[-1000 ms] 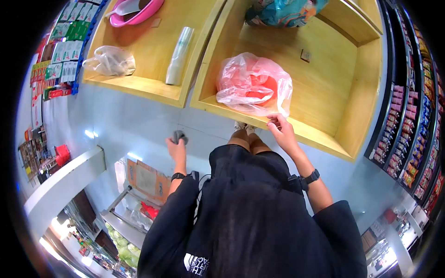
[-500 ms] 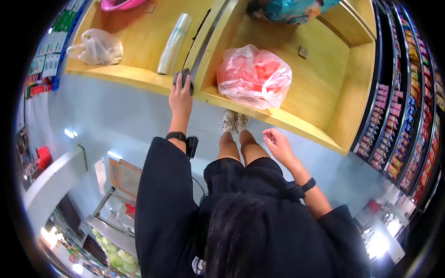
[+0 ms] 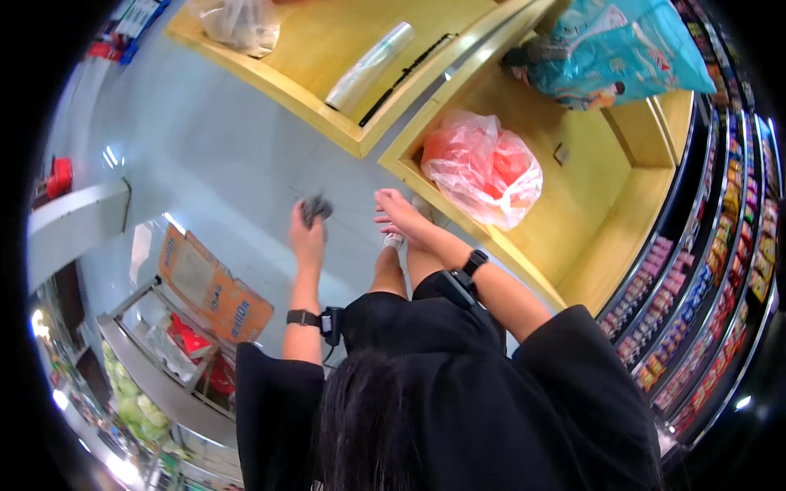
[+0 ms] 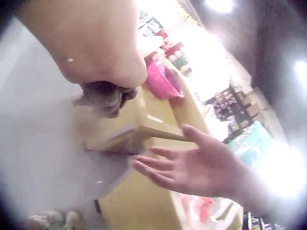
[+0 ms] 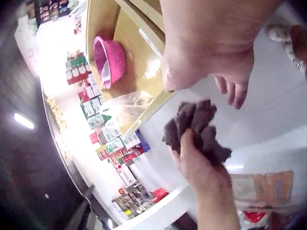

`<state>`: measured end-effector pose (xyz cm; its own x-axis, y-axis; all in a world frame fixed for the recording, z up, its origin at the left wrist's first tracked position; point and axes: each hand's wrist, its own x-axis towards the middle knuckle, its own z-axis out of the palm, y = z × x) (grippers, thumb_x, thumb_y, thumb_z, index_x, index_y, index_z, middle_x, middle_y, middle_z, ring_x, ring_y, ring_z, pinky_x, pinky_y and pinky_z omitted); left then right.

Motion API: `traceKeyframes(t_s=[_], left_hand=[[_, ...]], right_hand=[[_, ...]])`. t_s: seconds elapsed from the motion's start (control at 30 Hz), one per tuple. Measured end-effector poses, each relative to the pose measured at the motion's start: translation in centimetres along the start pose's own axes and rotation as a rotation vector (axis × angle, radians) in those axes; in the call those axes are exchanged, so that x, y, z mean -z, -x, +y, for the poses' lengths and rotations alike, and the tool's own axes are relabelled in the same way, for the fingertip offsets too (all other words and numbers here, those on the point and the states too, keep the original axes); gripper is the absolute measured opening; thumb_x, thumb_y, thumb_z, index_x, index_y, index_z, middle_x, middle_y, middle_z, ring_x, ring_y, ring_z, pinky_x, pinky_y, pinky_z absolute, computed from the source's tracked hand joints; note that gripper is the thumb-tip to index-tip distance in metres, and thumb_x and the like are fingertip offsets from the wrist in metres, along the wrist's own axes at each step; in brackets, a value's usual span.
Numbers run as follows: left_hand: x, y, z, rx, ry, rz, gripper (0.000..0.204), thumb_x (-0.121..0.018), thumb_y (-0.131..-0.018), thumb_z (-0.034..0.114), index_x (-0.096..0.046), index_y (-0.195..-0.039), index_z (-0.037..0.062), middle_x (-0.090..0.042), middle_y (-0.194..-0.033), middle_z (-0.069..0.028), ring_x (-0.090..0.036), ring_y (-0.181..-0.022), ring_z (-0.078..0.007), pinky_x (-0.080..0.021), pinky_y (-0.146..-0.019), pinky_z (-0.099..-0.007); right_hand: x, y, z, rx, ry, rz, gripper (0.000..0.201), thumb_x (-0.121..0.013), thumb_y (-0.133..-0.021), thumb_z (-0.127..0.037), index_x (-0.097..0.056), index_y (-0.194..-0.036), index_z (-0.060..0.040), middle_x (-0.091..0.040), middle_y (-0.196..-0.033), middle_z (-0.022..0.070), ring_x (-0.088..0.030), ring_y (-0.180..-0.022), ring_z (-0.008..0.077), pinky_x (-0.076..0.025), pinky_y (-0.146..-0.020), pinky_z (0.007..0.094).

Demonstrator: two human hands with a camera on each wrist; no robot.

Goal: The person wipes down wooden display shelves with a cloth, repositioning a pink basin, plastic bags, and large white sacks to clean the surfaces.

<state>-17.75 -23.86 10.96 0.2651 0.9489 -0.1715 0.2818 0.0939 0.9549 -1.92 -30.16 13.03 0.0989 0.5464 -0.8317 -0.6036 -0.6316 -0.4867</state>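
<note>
My left hand (image 3: 309, 227) grips a crumpled dark grey cloth (image 3: 315, 208) above the pale floor, in front of the wooden display bins. The right wrist view shows the cloth (image 5: 196, 130) bunched in the left hand's fingers (image 5: 192, 158). My right hand (image 3: 395, 213) is open, with its fingers stretched out toward the cloth, a short gap away. In the left wrist view the open right hand (image 4: 192, 165) lies below the cloth (image 4: 108, 98). A red plastic bag (image 3: 483, 168) lies in the nearer bin (image 3: 573, 245).
A roll of clear bags (image 3: 368, 67) and a white plastic bag (image 3: 241, 20) lie in the farther bin; a pink basin (image 5: 109, 60) sits there too. A teal bag (image 3: 622, 49) lies at the back. Snack shelves (image 3: 704, 286) run along the right. A trolley with orange cardboard (image 3: 217, 290) stands left.
My left hand drew the cloth back from the bin's divider edge to over the floor. My right hand moved left toward it and opened flat. The view swung round.
</note>
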Motion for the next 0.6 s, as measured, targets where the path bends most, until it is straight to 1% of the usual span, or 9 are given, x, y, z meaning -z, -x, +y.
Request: traceKeyframes(t_s=[0.03,0.07,0.13,0.17,0.2,0.33,0.4,0.5,0.6], left_hand=[[-1.7,-0.3,1.6,0.083,0.138,-0.054,0.034,-0.055,-0.078,0.003,-0.047,-0.111,0.0011,-0.059,-0.1,-0.0113,-0.058,-0.09,-0.0185,-0.046,-0.081,-0.0303],[-3.4,-0.6,2.7,0.16,0.279,-0.106,0.034,-0.056,-0.078,0.004,-0.046,-0.11,0.0015,-0.058,-0.099,-0.0103,-0.057,-0.089,-0.0172,-0.046,-0.08,-0.0298],[-6.4,-1.3,3.7,0.045,0.299,-0.079,0.034,-0.057,-0.078,0.004,-0.046,-0.109,0.0024,-0.057,-0.098,-0.0099,-0.056,-0.088,-0.0172,-0.046,-0.079,-0.03],[-7.4,-1.7,4.3,0.124,0.342,-0.081,0.034,-0.057,-0.079,0.005,-0.045,-0.111,0.0023,-0.056,-0.1,-0.0091,-0.055,-0.09,-0.0168,-0.045,-0.08,-0.0299],[-8.3,-2.2,5.1,0.198,0.387,-0.09,0.035,-0.057,-0.08,0.005,-0.044,-0.113,0.0021,-0.055,-0.102,-0.0083,-0.054,-0.092,-0.0165,-0.045,-0.082,-0.0298],[-12.9,-5.4,3.0,0.021,0.029,-0.008,0.047,-0.063,-0.071,0.006,-0.045,-0.114,0.0021,-0.055,-0.105,-0.0148,-0.054,-0.099,-0.0248,-0.042,-0.087,-0.0342],[-14.4,-6.5,4.0,0.043,0.004,0.011,0.044,-0.062,-0.07,0.002,-0.047,-0.111,0.0009,-0.053,-0.106,-0.018,-0.053,-0.099,-0.0308,-0.042,-0.087,-0.0359],[-15.4,-7.9,5.5,0.023,-0.093,0.06,0.035,-0.056,-0.07,-0.002,-0.052,-0.105,0.0014,-0.05,-0.101,-0.0201,-0.052,-0.095,-0.0377,-0.043,-0.082,-0.0406],[-14.2,-8.7,5.1,0.046,-0.316,-0.003,0.03,-0.051,-0.072,-0.002,-0.056,-0.101,0.0029,-0.05,-0.101,-0.0191,-0.053,-0.092,-0.0373,-0.044,-0.079,-0.0422]], right_hand=[[-0.7,-0.2,-0.9,-0.106,-0.233,-0.049,0.041,-0.055,-0.087,-0.034,-0.045,-0.117,-0.0075,-0.057,-0.096,0.0038,-0.055,-0.087,0.0123,-0.047,-0.069,0.0266],[-0.7,-0.9,-1.2,-0.109,-0.202,-0.058,0.041,-0.055,-0.087,-0.034,-0.045,-0.117,-0.0075,-0.057,-0.096,0.0038,-0.055,-0.087,0.0123,-0.047,-0.069,0.0266],[-0.2,-2.3,-1.8,0.379,-0.198,0.032,0.037,-0.057,-0.087,-0.031,-0.047,-0.115,-0.0081,-0.056,-0.095,0.0042,-0.055,-0.085,0.0117,-0.047,-0.07,0.0266],[0.7,-2.8,-2.8,0.443,-0.105,0.088,0.034,-0.058,-0.086,-0.026,-0.048,-0.112,-0.008,-0.056,-0.094,0.0043,-0.055,-0.085,0.0103,-0.047,-0.071,0.0253],[1.6,-2.9,-3.9,0.534,-0.029,0.157,0.05,-0.066,-0.079,-0.023,-0.043,-0.118,-0.0018,-0.055,-0.097,0.0061,-0.055,-0.081,0.0166,-0.046,-0.071,0.0284],[5.2,-5.0,-7.9,0.967,0.611,0.638,0.04,-0.068,-0.073,-0.017,-0.049,-0.104,0.0004,-0.056,-0.09,0.0118,-0.055,-0.081,0.0233,-0.045,-0.074,0.0338],[5.5,-5.5,-10.4,0.9,0.563,0.658,0.029,-0.067,-0.072,-0.014,-0.052,-0.093,0.0001,-0.056,-0.088,0.0139,-0.056,-0.081,0.028,-0.044,-0.075,0.0361],[6.6,-9.1,-12.2,0.999,1.03,0.556,0.028,-0.066,-0.07,-0.014,-0.054,-0.092,-0.0025,-0.055,-0.091,0.0158,-0.056,-0.081,0.0338,-0.045,-0.072,0.0407],[5.6,-11.8,-10.7,0.941,1.337,0.442,0.017,-0.056,-0.076,-0.012,-0.056,-0.092,-0.0082,-0.053,-0.09,0.0153,-0.058,-0.077,0.0354,-0.047,-0.065,0.0438]])
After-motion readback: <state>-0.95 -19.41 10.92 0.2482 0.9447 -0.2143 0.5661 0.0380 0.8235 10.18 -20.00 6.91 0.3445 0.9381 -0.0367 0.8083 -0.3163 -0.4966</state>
